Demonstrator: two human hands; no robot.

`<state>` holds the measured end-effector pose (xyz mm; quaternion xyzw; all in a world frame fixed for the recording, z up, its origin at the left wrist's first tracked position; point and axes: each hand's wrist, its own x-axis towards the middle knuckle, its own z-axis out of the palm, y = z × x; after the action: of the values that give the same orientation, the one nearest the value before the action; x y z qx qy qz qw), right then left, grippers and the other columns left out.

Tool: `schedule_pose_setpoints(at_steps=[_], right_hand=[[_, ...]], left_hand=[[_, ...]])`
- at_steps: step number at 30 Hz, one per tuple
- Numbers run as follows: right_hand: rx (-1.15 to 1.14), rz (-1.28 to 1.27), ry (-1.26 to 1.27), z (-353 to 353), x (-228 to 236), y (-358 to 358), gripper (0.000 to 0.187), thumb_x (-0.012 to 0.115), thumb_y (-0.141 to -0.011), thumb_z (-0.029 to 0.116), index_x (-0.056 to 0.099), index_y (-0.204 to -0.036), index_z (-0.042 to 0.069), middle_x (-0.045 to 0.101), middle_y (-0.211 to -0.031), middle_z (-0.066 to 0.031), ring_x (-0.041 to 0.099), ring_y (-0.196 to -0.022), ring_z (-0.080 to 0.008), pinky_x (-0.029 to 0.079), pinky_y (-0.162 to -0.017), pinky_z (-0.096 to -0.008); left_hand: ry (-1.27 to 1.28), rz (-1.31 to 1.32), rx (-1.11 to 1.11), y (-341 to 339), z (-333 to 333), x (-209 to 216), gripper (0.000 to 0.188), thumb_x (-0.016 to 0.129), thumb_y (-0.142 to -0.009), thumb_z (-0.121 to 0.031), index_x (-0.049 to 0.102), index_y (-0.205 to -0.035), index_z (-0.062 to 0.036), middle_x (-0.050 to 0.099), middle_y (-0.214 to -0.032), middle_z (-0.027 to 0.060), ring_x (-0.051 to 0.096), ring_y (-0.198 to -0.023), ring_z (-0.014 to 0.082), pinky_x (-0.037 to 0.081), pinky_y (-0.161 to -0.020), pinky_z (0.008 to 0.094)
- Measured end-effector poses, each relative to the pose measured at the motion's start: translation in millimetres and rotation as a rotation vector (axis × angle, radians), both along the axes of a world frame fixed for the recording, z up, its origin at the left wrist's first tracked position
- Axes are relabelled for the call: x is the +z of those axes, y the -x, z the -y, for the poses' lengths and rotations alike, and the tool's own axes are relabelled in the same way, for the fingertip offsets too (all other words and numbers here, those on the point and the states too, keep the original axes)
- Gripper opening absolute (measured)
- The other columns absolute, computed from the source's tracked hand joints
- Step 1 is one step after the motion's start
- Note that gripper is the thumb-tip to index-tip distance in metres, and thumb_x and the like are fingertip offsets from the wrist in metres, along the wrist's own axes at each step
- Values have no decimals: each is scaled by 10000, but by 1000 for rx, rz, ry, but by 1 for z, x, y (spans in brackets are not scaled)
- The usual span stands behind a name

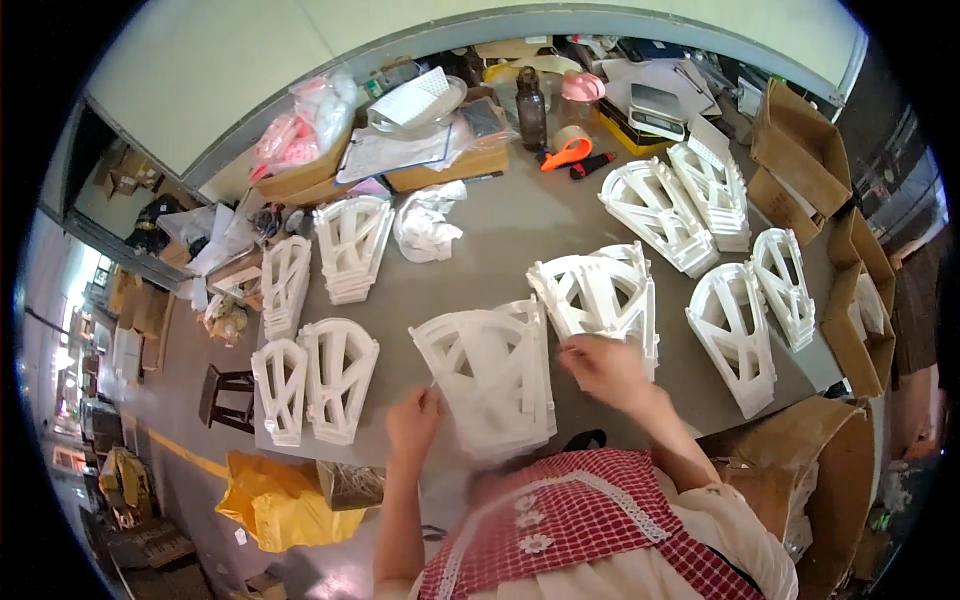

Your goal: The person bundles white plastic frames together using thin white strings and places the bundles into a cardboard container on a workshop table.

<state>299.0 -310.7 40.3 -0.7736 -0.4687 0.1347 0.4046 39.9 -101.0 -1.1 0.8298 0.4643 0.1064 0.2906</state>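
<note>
White fan-shaped plastic frames with cut-out struts lie in stacks over the grey table. In front of me is a motion-blurred stack of these frames (490, 375). My left hand (412, 422) is closed at its left edge, seeming to pinch the blurred frame. My right hand (608, 372) is curled, its fingers at the lower end of another stack of white frames (592, 292) just right of the middle. The right fingertips are partly hidden, but they appear to grip a frame there.
More frame stacks stand at left (342, 375) and right (733, 330). Along the back are a crumpled white cloth (428, 222), dark bottle (531, 108), orange-handled tool (567, 153) and small scale (656, 110). Cardboard boxes (800, 150) line the right edge; a yellow bag (285, 500) lies below left.
</note>
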Motion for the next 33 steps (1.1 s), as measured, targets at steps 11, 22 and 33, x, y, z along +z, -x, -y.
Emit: schedule_pose_setpoints(at_steps=[11, 22, 33], right_hand=[[325, 231, 199, -142, -55, 100, 259, 564, -902, 297, 591, -941, 42, 657, -849, -158, 659, -805, -349, 516, -696, -480], [557, -641, -115, -123, 29, 114, 265, 633, -898, 188, 635, -1127, 54, 661, -846, -86, 636, -769, -232, 495, -715, -391], [352, 318, 39, -135, -68, 102, 742, 658, -816, 211, 341, -1422, -76, 304, -1493, -285, 206, -1419, -455, 206, -1135, -554]], left_hand=[[97, 462, -58, 13, -34, -49, 174, 669, -890, -90, 699, -1045, -16, 689, -894, 82, 627, -759, 132, 500, -699, 260], [580, 401, -190, -19, -6, 22, 285, 656, -842, -261, 642, -1067, -86, 662, -1068, 126, 628, -1027, 278, 507, -835, 378], [-137, 325, -186, -8, -26, -35, 132, 683, -785, -126, 691, -896, -56, 675, -914, 122, 648, -829, 271, 517, -758, 368]])
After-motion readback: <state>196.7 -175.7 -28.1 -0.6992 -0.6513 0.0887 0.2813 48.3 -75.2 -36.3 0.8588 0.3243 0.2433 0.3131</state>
